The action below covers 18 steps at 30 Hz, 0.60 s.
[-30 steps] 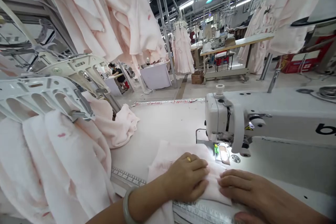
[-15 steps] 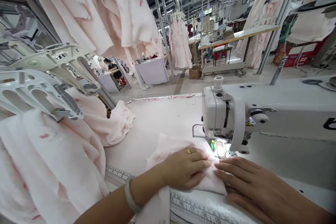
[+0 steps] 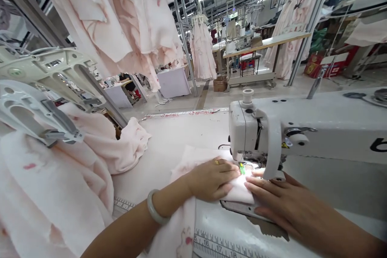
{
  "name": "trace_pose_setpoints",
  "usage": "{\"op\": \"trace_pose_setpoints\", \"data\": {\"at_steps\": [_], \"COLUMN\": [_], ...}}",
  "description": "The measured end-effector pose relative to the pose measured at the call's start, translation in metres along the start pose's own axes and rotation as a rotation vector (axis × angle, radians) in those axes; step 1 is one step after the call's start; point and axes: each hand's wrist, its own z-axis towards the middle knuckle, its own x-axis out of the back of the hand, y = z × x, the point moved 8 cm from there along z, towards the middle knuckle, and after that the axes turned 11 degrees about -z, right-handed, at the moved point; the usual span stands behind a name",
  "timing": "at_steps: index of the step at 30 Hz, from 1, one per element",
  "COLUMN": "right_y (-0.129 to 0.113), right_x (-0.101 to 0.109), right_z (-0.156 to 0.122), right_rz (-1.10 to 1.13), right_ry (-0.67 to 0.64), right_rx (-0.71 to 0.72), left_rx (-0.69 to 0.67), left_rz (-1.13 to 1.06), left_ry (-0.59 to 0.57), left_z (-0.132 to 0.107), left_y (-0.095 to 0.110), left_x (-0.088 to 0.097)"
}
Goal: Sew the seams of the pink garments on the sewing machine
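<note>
My left hand (image 3: 213, 179) presses the pink fabric (image 3: 238, 190) with fingers together. My right hand (image 3: 276, 199) presses it too, fingers a little spread, beside the sewing machine (image 3: 244, 127).

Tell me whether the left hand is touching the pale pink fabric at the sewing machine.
Touching. The head view shows the left hand lying flat on the pale pink fabric, pressing it down on the machine bed.

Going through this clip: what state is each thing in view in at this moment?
Left hand: flat on the fabric, fingers together.
Right hand: flat on the fabric, fingers slightly apart.
Pink fabric: folded, pressed under both hands, up against the needle area.
Sewing machine: lit at the needle.
Overhead garments: hanging in loose folds.
Dresses: hanging on a rack in the background.
</note>
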Motion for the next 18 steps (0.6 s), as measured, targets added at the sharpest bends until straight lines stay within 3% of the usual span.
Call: {"op": "trace_pose_setpoints", "data": {"at_steps": [10, 18], "right_y": [0.005, 0.014], "right_x": [0.006, 0.0], "right_z": [-0.003, -0.012], "right_rz": [-0.008, 0.061], "right_ry": [0.029, 0.026], "right_rx": [-0.043, -0.091], "left_rx": [0.021, 0.03], "left_rz": [0.019, 0.062], "left_ry": [-0.016, -0.035], "left_z": [0.002, 0.002], "left_y": [0.0, -0.003], "left_x": [0.0, -0.001]}}
